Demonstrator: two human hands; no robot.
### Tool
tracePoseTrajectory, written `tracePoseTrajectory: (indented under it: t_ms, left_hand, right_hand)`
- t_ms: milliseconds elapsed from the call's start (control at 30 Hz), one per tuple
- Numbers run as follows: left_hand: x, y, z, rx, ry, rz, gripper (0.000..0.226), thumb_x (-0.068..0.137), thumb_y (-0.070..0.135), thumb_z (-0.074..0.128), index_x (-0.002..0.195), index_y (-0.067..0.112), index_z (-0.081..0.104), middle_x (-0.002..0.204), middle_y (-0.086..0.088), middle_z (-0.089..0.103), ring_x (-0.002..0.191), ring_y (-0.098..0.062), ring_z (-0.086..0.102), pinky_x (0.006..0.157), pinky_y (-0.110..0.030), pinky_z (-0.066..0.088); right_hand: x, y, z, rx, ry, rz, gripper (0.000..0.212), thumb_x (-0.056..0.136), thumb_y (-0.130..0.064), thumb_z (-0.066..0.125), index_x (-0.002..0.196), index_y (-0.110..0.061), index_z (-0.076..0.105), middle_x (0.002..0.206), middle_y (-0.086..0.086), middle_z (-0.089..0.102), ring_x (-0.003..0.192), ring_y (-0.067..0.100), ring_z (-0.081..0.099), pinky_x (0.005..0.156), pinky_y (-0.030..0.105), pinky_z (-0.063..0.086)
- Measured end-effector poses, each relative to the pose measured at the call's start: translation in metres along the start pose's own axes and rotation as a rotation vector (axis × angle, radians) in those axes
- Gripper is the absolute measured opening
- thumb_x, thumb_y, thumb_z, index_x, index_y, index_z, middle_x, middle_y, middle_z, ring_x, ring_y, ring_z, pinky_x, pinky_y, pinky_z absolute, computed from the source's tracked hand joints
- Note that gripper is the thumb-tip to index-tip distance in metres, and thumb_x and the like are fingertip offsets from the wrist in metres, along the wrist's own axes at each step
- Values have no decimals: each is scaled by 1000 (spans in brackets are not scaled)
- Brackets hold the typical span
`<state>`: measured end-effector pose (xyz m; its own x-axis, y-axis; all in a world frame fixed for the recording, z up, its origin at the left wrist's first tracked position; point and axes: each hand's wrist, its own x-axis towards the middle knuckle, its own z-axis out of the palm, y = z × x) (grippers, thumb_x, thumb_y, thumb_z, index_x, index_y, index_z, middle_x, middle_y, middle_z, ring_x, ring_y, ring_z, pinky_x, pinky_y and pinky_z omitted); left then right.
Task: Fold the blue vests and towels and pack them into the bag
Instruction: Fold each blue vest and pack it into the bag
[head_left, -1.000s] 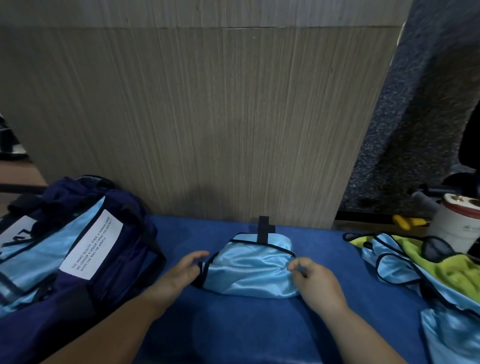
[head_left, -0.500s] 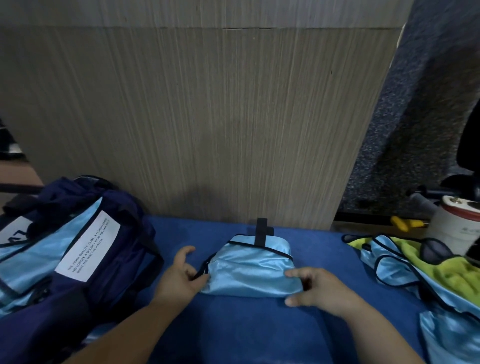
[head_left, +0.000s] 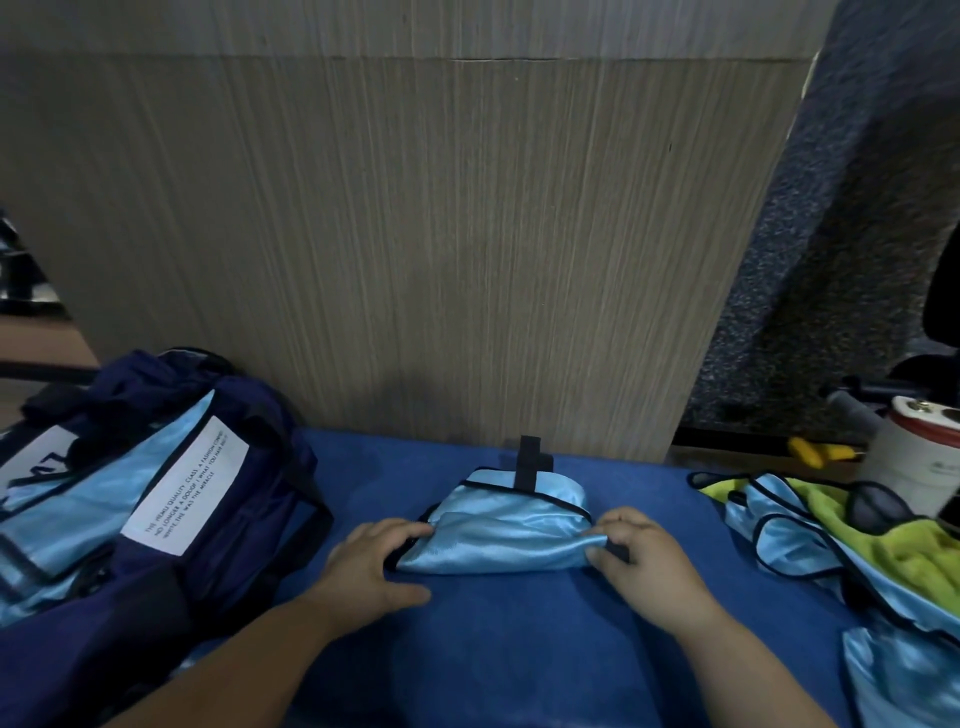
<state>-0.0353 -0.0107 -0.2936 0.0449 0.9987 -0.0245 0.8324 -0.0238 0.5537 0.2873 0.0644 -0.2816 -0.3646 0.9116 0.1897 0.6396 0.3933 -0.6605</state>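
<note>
Since the earlier frame both hands are closing onto the folded vest (head_left: 498, 538): left grip (head_left: 374, 566) and right grip (head_left: 644, 566) are pinching its ends at mid-desk (head_left: 519, 654); the bag (head_left: 249, 499) at left is already holding vests, and the pile (head_left: 789, 540) at right is awaiting folding

Tabletop (head_left: 493, 654) lies free between bag (head_left: 223, 545) and vest pile (head_left: 810, 540) (panel (head_left: 415, 260) blocks behind).

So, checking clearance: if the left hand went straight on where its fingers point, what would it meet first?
Likely the folded blue vest: the left hand grips its left edge, fingers pointing right.
</note>
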Motion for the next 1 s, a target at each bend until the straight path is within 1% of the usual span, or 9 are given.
tracePoseTrajectory:
  t_ms: [167, 233, 300, 400, 500, 600, 700, 867, 1000]
  left_hand:
    - [3, -7, 7, -133, 165, 6, 28, 63, 65, 47, 89, 70, 55, 100, 29, 59, 100, -3, 51, 88, -18, 36]
    - [2, -7, 7, -250, 247, -13, 19, 67, 62, 59, 82, 53, 65, 99, 21, 62, 100, -6, 53, 85, -11, 35]
    - [-3, 1, 3, -451, 297, -60, 21, 71, 48, 73, 90, 39, 70, 104, 11, 66, 108, -10, 55, 90, -7, 37]
    - [-8, 12, 0, -839, 262, -137, 43, 64, 44, 76, 100, 21, 73, 103, -4, 73, 104, -20, 65, 91, -26, 48]
    - [-7, 30, 0, -1006, 245, -242, 13, 91, 19, 65, 104, 17, 68, 95, 4, 76, 96, -15, 68, 81, -26, 49]
    - [-3, 42, 2, -888, 225, -283, 11, 98, 23, 54, 107, 25, 62, 98, 12, 71, 95, -3, 63, 73, -15, 44]
    - [5, 46, 0, -651, 230, -301, 20, 100, 33, 48, 120, 27, 51, 107, 14, 58, 97, -2, 54, 80, -19, 39]
    - [19, 45, 6, -269, 273, -351, 25, 102, 37, 38, 118, 20, 47, 100, 1, 60, 90, -15, 57, 77, -30, 44]
    - [21, 45, 11, 21, 229, -329, 28, 102, 40, 34, 122, 22, 41, 95, 5, 60, 88, -16, 59, 77, -32, 48]
  right_hand:
    - [-2, -7, 1, 141, 16, 144, 18, 98, -26, 54, 91, -19, 68, 87, -2, 68, 83, 11, 62, 74, 24, 47]
    - [-3, -10, 0, 166, 35, 175, 24, 100, -30, 49, 90, -15, 63, 78, 1, 65, 72, 12, 58, 67, 25, 46]
    - [-2, -13, -1, 202, 49, 174, 27, 101, -32, 46, 87, -15, 60, 77, 5, 64, 69, 12, 56, 62, 21, 43]
    - [-2, -17, 3, 220, 34, 158, 30, 102, -32, 43, 82, -13, 54, 71, 3, 57, 63, 6, 50, 59, 19, 39]
    - [-1, -19, 6, 234, 34, 179, 32, 102, -32, 42, 78, -12, 49, 67, -4, 49, 57, 0, 44, 58, 21, 38]
    - [0, -20, 4, 304, -20, 238, 31, 100, -39, 46, 84, -14, 56, 75, -3, 60, 71, 4, 56, 71, 24, 45]
    - [-3, -23, 2, 377, -127, 276, 20, 94, -41, 59, 101, -23, 61, 98, -10, 70, 92, 3, 64, 83, 22, 49]
    - [-1, -24, 5, 207, -48, 230, 24, 100, -34, 49, 84, -17, 47, 72, -4, 53, 66, 8, 50, 64, 27, 41]
    - [0, -23, 7, 26, -4, 241, 20, 101, -40, 41, 97, -22, 49, 74, -2, 57, 72, 14, 56, 65, 33, 42]
